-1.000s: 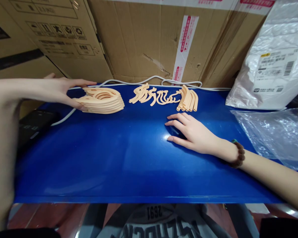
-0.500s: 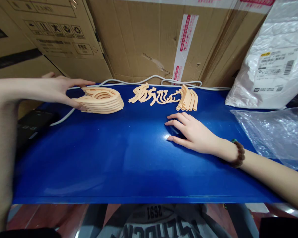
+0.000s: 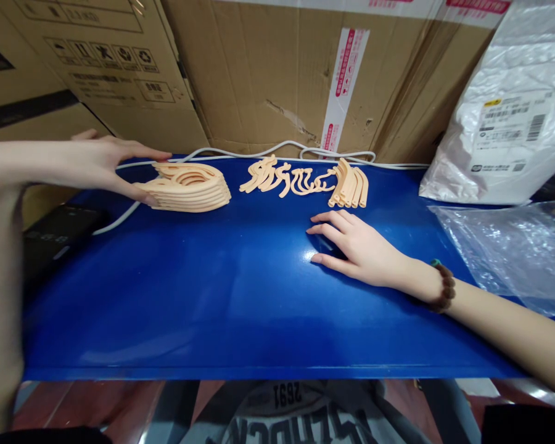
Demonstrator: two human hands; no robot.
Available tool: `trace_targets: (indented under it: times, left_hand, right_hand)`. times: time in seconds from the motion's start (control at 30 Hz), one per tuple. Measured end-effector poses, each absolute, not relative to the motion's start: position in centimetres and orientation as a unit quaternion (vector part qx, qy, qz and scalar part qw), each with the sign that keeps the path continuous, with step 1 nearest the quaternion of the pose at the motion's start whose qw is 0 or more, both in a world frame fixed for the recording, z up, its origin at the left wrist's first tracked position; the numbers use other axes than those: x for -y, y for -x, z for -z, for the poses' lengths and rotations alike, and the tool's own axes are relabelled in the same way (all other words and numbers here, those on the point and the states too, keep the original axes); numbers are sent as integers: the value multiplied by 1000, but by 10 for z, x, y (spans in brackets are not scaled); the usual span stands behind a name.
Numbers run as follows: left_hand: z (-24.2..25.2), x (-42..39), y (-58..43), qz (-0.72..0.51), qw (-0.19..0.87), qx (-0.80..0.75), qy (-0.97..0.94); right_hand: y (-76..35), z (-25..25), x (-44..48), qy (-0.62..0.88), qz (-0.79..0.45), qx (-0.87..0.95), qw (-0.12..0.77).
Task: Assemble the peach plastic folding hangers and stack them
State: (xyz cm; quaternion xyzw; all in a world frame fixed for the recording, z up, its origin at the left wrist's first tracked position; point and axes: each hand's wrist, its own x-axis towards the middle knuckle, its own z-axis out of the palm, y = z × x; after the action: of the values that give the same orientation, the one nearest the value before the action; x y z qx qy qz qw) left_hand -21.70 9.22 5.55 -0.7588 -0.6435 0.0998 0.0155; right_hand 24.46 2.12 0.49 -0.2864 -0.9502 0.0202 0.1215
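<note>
My left hand (image 3: 102, 160) is at the left end of a stack of curved, beige, flat pieces (image 3: 194, 188) on the blue table (image 3: 189, 296). Its thumb touches the stack's near left side, or nearly so, while the index finger stretches out along the far side; the fingers are apart. My right hand (image 3: 351, 246) rests on the tabletop with its fingers spread, holding nothing. Just beyond it lies a group of short, bent beige pieces (image 3: 349, 185). Between this group and the stack are thin S-shaped beige pieces (image 3: 261, 172) and small hook-like pieces (image 3: 301, 180).
Cardboard boxes (image 3: 268, 74) wall off the back and left. A white cable (image 3: 287, 143) runs along the rear edge. A black phone (image 3: 58, 237) lies at the left. At the right are a white parcel bag (image 3: 494, 135) and a clear plastic bag (image 3: 513, 246).
My left hand has shifted very slightly leftward beside the stack, uncovering a bit more of the phone. My right hand and the beige pieces have stayed in place.
</note>
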Motion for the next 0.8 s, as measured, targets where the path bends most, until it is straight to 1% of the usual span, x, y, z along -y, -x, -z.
trace_targets:
  times: [0.2, 0.4, 0.8]
  left_hand:
    - [-57, -92, 218, -93, 14, 646, 757]
    - [-53, -91, 218, -34, 25, 637, 769]
    - [-50, -95, 229, -29, 17, 621, 783]
  right_hand:
    - [-244, -4, -22, 284, -19, 950, 125]
    - [-244, -5, -22, 284, -22, 950, 125]
    - [-244, -4, -22, 283, -24, 950, 128]
